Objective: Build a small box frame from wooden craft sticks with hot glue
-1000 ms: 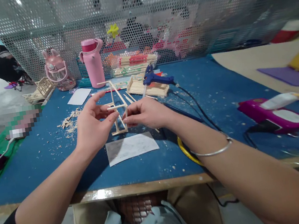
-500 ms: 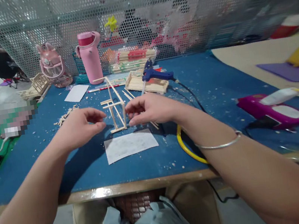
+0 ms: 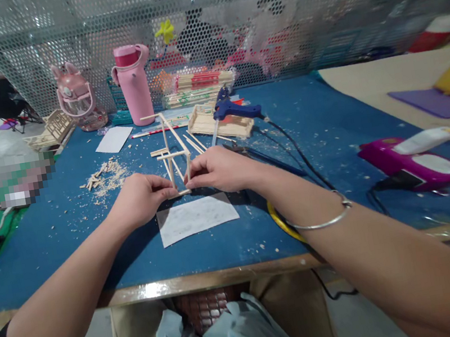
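Note:
A small frame of thin wooden sticks [image 3: 174,132] stands upright on the blue table. My left hand [image 3: 143,197] pinches its lower left part near the base. At the lower right corner, the thumb and fingers of my right hand [image 3: 219,169] close on the same frame. The fingertips cover parts of the bottom joints. Just in front lies a white sheet of paper [image 3: 198,219]. Behind my right hand, a blue glue gun [image 3: 237,111] rests against a shallow wooden stick tray [image 3: 222,127]. A few loose sticks [image 3: 197,143] lie beside the frame.
Stick scraps [image 3: 100,177] and sawdust litter the left side. A pink bottle [image 3: 136,88] and a pink clear jug [image 3: 80,100] stand before the perforated metal screen [image 3: 287,22]. A purple tool [image 3: 420,163] lies right; the black cord [image 3: 295,143] and yellow cable [image 3: 282,222] run near my right arm.
Both hands have moved inward from either side of the stick frame and closed on its lower part. The left hand travelled right and slightly down. The frame has shifted very little.

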